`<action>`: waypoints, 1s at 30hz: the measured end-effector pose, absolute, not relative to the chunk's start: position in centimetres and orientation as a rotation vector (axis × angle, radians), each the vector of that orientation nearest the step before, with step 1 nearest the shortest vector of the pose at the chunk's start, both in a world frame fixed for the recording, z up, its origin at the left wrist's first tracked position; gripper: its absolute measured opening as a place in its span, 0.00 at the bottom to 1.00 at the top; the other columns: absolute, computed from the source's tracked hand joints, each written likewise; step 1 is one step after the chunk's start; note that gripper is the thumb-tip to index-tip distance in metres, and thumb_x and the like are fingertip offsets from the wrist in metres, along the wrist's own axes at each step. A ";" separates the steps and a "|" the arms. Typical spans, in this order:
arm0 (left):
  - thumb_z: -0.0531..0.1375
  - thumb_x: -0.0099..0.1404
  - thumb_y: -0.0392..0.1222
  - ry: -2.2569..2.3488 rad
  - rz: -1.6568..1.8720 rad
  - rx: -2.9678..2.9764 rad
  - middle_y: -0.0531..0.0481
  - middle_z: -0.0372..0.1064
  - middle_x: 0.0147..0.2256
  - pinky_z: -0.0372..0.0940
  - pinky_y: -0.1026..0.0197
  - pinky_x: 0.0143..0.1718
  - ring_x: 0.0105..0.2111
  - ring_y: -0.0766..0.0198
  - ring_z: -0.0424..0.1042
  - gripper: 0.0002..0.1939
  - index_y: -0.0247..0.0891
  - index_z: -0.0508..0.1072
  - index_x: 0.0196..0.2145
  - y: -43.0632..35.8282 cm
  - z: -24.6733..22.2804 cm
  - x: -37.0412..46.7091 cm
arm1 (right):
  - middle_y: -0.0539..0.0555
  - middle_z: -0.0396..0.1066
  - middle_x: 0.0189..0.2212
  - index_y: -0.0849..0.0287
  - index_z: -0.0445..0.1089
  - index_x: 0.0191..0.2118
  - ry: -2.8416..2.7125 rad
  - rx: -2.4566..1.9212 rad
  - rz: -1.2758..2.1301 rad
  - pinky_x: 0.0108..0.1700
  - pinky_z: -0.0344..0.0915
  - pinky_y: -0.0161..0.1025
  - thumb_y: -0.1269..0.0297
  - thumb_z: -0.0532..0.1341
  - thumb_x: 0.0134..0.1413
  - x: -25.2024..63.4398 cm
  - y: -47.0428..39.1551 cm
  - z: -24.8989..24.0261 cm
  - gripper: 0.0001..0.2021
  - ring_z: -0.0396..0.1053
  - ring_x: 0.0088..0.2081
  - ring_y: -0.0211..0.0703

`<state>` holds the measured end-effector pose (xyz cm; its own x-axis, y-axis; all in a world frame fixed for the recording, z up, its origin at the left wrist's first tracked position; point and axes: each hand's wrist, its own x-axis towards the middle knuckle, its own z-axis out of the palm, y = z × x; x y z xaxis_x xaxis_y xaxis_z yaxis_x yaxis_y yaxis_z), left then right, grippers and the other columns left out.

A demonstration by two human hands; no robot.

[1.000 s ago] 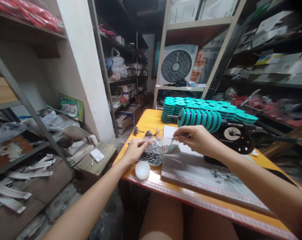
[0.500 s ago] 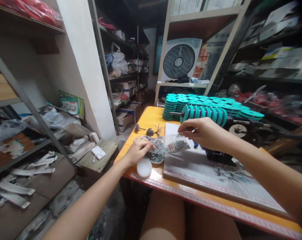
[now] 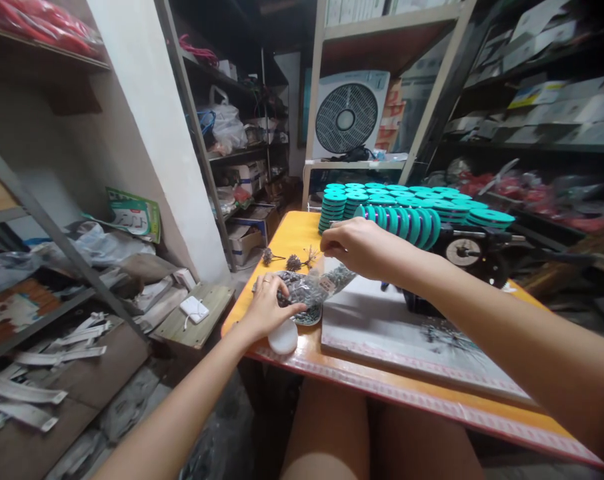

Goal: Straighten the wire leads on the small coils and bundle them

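A clear plastic bag point(image 3: 336, 279) of small grey parts lies tilted over a tray point(image 3: 309, 316) heaped with similar metal pieces. My right hand point(image 3: 353, 245) is closed, its fingertips pinching the upper edge of the bag. At the bag's left end is my left hand point(image 3: 271, 305), thumb and fingers spread apart over the tray. Just below that hand sits a round white disc point(image 3: 283, 337). Dark spiky bundles point(image 3: 293, 263) lie on the yellow table behind the tray.
Stacks of teal discs point(image 3: 335, 207) stand at the table's back. A row of teal discs point(image 3: 402, 225) is on a black machine point(image 3: 463, 253). A grey board point(image 3: 377, 333) covers the table's middle. A fan point(image 3: 346, 119) stands on a shelf behind.
My right hand has moved left and up with the bag's edge, and the bag is tilted more. My left thumb and fingers have spread apart. The whole view has shifted slightly.
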<state>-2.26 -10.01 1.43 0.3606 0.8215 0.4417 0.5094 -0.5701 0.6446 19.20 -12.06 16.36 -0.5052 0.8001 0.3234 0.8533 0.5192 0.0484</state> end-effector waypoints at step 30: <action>0.62 0.64 0.56 0.801 0.926 2.142 0.39 0.61 0.63 0.51 0.47 0.64 0.63 0.49 0.57 0.34 0.40 0.63 0.62 -8.5 2.8 -2.3 | 0.46 0.71 0.23 0.63 0.73 0.33 -2.313 -1.379 0.040 0.31 0.69 0.35 0.63 0.59 0.66 21.5 -12.9 11.2 0.12 0.70 0.24 0.35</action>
